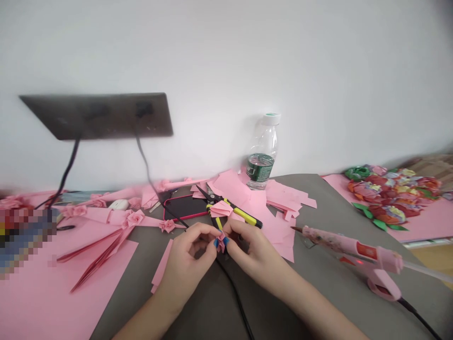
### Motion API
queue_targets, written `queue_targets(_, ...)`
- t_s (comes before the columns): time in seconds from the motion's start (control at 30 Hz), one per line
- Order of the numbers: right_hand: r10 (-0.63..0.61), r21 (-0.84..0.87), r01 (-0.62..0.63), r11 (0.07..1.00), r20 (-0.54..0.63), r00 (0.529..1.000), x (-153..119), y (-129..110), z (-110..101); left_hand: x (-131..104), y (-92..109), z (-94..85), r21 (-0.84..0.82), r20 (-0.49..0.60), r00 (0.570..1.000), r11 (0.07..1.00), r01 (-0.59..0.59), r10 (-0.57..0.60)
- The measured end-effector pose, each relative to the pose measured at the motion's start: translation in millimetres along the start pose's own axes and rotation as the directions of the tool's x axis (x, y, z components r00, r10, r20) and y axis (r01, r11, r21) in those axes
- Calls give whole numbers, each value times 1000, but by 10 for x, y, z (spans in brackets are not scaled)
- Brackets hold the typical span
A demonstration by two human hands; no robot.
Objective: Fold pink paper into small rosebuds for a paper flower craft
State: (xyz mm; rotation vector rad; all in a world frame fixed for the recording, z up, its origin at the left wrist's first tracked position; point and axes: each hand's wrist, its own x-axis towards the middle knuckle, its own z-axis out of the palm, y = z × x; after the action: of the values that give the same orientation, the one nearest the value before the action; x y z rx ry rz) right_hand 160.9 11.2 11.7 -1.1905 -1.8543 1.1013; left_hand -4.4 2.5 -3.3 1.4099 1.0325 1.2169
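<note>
paper flower [221,241], small, pink, folded, pinched between fingertips of left hand [187,262] and right hand [247,255], just in front of pliers [230,211]. judgement: keep both pinches close to the folds, press creases evenly, avoid crushing petals. paper matte, thin, sharp-creased. pliers yellow-black handled. glue gun [354,250] right of pliers, glossy pink plastic. bottle [262,153] behind pliers, clear.

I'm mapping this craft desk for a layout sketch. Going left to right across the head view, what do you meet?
Pink paper sheet → phone → left hand → small pink paper piece pinched by both hands → right hand → water bottle → glue gun → paper flowers.
</note>
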Motion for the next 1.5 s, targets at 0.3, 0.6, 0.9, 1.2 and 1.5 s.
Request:
queue_targets(0.3,-34,28,32,999,73,997,-18,2,-44,-12,-15,-54,92,-6,999,995,-49,50)
queue_targets(0.6,0,211,-19,977,89,996,34,52,-89,19,41,-84,129,77,994,988,-83,74)
queue_targets(0.9,-62,333,41,942,53,997,50,72,-84,35,14,-82,174,85,989,975,-135,122)
queue_targets(1.2,-39,166,43,985,-30,999,41,13,-107,20,-4,-91,129,58,991,983,-131,124)
queue_targets(1.5,-89,21,90,996,-42,995,29,30,-87,13,-8,-80,125,3,997,989,-75,75)
